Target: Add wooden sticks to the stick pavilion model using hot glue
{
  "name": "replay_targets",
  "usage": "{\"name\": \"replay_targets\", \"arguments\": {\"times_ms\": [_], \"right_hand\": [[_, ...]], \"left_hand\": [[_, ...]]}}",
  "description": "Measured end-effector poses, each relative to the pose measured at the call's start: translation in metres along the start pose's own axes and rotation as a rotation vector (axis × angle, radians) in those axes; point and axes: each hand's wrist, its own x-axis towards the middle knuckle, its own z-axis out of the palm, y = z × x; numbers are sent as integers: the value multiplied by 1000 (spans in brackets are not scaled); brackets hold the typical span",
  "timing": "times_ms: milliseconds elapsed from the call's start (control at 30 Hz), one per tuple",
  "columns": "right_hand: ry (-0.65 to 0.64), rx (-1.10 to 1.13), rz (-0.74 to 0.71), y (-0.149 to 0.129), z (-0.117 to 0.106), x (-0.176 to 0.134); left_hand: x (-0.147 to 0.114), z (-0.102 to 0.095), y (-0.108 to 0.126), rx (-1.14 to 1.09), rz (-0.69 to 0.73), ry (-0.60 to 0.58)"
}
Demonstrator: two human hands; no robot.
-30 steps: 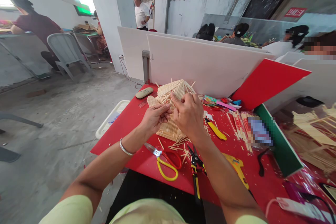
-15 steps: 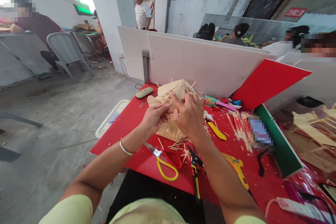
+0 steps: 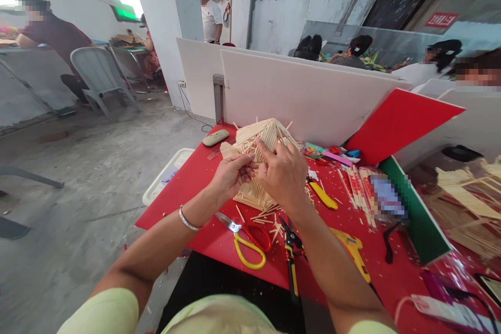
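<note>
A small model house (image 3: 254, 195) made of pale wooden sticks stands on the red tabletop, its slatted roof (image 3: 256, 133) rising behind my hands. My left hand (image 3: 235, 173) is closed in a pinch at the roof's lower edge; whatever lies between thumb and forefinger is too small to make out. Across from it, my right hand (image 3: 284, 169) stretches its forefinger against the front of the roof, with the other fingers bent. The two hands nearly meet and cover part of the model. Short cut sticks (image 3: 274, 219) lie scattered just in front of it.
Scissors (image 3: 250, 242), pliers (image 3: 290, 255), a yellow-handled cutter (image 3: 323, 194) and a yellow glue gun (image 3: 354, 253) lie on the red table (image 3: 183, 195). Bundled sticks (image 3: 356, 188) are to the right, beside a green panel (image 3: 415, 214). White boards (image 3: 297, 94) stand along the back.
Both hands keep nearly the same place on the model; the right hand's bent fingers have shifted slightly. The view has moved a little.
</note>
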Motion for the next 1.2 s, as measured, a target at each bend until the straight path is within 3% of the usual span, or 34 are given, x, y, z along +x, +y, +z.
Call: {"name": "replay_targets", "arguments": {"times_ms": [433,633,733,833,933,1033,1100,1200], "right_hand": [[4,0,-11,2,4,0],[-8,11,-13,0,-8,-11],[38,40,58,12,-11,-48],[91,4,284,43,-4,-110],[-60,-188,561,84,6,-182],[-300,-309,837,117,8,-243],[-424,-310,980,131,8,-269],[-482,-257,1063,146,12,-286]], "left_hand": [[0,1,1,9,2,-5],[-4,3,1,29,35,4],[-5,4,2,40,55,17],[-3,3,1,65,58,4],[-4,3,-2,97,57,5],[-5,3,-4,114,92,46],[-3,3,-2,132,97,58],[1,4,0,135,108,37]]}}
